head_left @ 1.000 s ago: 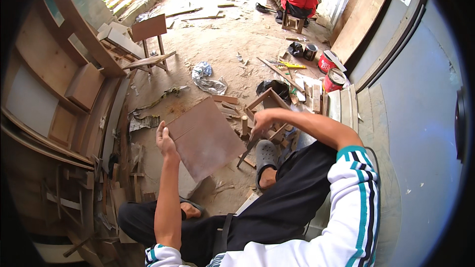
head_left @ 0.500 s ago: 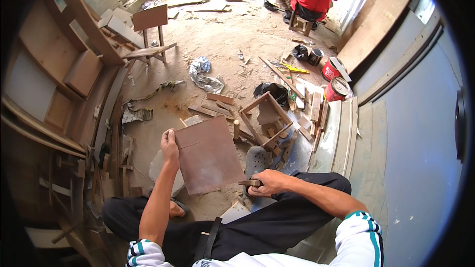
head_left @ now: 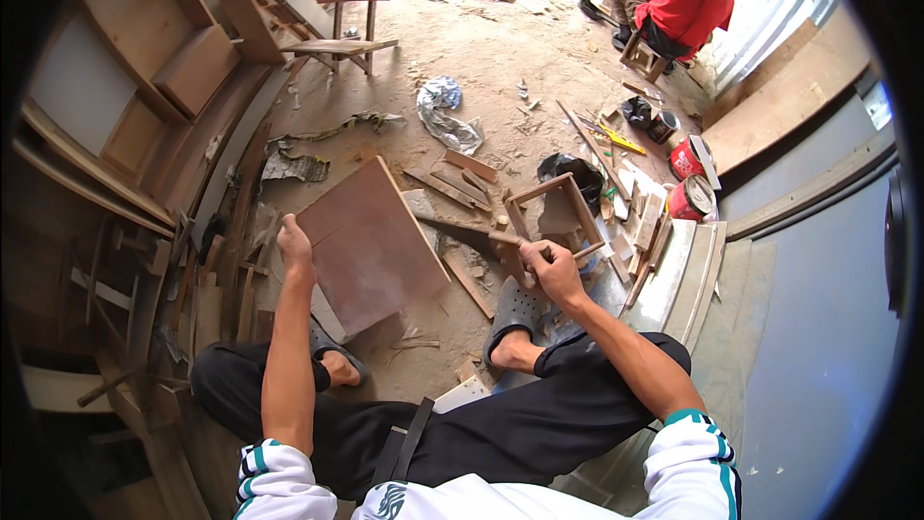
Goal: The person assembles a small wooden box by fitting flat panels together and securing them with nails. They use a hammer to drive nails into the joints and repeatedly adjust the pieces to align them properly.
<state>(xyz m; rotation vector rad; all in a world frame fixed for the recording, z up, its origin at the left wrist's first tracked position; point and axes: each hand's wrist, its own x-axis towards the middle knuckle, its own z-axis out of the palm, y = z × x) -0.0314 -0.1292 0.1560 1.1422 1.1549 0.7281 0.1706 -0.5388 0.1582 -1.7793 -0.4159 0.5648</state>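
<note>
My left hand [head_left: 296, 252] grips a square brown wooden board [head_left: 371, 248] by its left edge, the fingers partly hidden behind it. The board is tilted and has a thin dark line across its upper left part. My right hand [head_left: 554, 274] is closed around the wooden handle of a handsaw [head_left: 460, 231]. Its dark blade points left toward the board's right edge; whether the two touch, I cannot tell. Just beyond my right hand sits an open wooden box frame [head_left: 586, 199] with wood pieces about it. My feet in grey clogs [head_left: 512, 312] rest on the ground below.
Wood strips [head_left: 448, 189] and crumpled silver foil [head_left: 450, 117] lie on the dusty ground. Red cans [head_left: 689, 198] stand at the right beside a blue-grey panel [head_left: 818, 327]. A small wooden chair [head_left: 354, 46] and cabinet frames [head_left: 192, 72] stand at the left. A person in red [head_left: 685, 2] sits far right.
The board has moved left and turned in my left hand. My right hand has lifted away from my knee, up and right, bringing the saw blade into sight. The whole view has shifted.
</note>
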